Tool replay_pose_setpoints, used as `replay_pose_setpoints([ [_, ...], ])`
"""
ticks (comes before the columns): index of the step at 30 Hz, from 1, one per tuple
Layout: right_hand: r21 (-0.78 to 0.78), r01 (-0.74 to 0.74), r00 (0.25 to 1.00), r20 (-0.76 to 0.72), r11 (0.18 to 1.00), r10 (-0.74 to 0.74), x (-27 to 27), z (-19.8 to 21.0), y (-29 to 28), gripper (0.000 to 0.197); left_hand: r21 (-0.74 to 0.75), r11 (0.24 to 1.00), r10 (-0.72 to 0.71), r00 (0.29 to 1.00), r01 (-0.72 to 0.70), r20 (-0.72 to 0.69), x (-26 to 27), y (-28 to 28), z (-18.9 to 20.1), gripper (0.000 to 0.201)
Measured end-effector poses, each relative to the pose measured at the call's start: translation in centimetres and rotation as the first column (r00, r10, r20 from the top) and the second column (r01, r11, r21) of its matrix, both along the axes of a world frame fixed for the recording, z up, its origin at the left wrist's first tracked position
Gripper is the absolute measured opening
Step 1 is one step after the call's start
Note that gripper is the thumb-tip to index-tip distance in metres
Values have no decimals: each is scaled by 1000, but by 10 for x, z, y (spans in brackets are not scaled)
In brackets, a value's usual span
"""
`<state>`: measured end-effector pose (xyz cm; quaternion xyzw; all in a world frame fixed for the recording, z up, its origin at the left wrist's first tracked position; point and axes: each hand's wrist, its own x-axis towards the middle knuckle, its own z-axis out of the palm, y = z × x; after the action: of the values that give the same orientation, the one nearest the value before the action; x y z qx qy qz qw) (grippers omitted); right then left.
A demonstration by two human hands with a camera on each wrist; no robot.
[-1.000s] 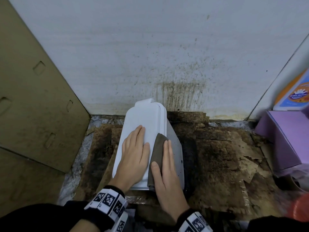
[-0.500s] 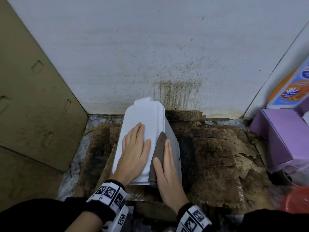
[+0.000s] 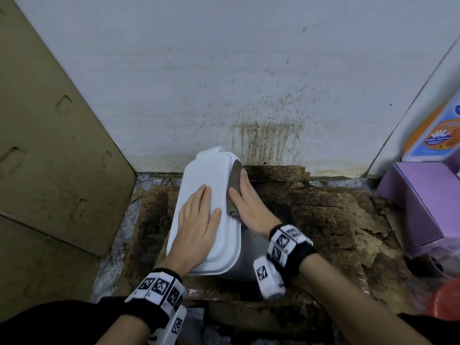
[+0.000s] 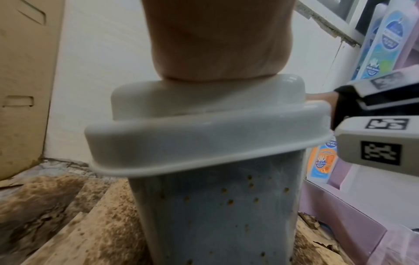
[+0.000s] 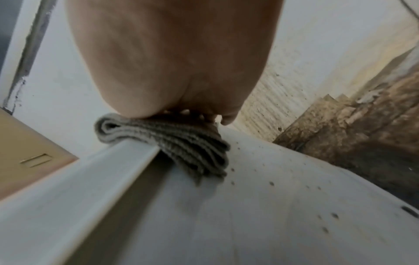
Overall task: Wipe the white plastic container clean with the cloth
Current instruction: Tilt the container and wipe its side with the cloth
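The white plastic container (image 3: 207, 175) stands on dirty cardboard, its lid on, close to the wall. My left hand (image 3: 199, 217) lies flat on the lid with straight fingers. My right hand (image 3: 246, 195) presses a folded grey-brown cloth (image 3: 234, 180) against the lid's right rim, thumb on top and fingers along the side. In the left wrist view the container (image 4: 204, 143) shows brown specks on its front wall, under my left hand (image 4: 215, 44). In the right wrist view the cloth (image 5: 172, 141) is folded over the rim under my right hand (image 5: 172, 62); the container's side wall (image 5: 260, 206) is speckled.
A cardboard panel (image 3: 49, 145) leans on the left. The stained white wall (image 3: 249, 95) is right behind the container. A purple box (image 3: 418, 202) and an orange-blue bottle (image 3: 435, 135) stand at the right. Torn, soiled cardboard (image 3: 323, 220) covers the floor. Something red (image 3: 448, 300) is at the lower right.
My right hand has slid the cloth along the lid's right rim away from me, toward the wall. My left hand has stayed flat on the lid.
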<state>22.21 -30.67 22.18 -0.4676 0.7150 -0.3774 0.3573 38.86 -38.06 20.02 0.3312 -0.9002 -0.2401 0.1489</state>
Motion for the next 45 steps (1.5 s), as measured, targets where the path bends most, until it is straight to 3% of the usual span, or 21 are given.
replay_pose_setpoints([
  [5,43,-72,997,16,996,72,-12,9,-9,70,10,1000,5,1000,-5,-10,2,-1,0,72],
  [9,-8,56,987,151,998,-55,16,-6,10,71,14,1000,16,1000,-16,-23,2,0,-1,71],
  [14,-78,226,918,349,971,-186,86,-18,68,64,9,1000,11,999,-11,-36,1,-1,-2,70],
  [19,-154,345,917,264,926,-298,123,-22,75,59,37,999,23,998,-21,-55,5,-3,-5,71],
  [30,-60,280,933,252,958,-257,57,-5,25,65,61,998,19,989,-10,-143,5,4,3,64],
  [35,-134,345,897,337,929,-285,83,-15,48,57,-34,998,-57,987,52,-149,7,1,5,55],
  [45,-215,412,863,404,885,-304,105,-41,54,50,24,999,-25,991,28,-129,14,-7,8,52],
])
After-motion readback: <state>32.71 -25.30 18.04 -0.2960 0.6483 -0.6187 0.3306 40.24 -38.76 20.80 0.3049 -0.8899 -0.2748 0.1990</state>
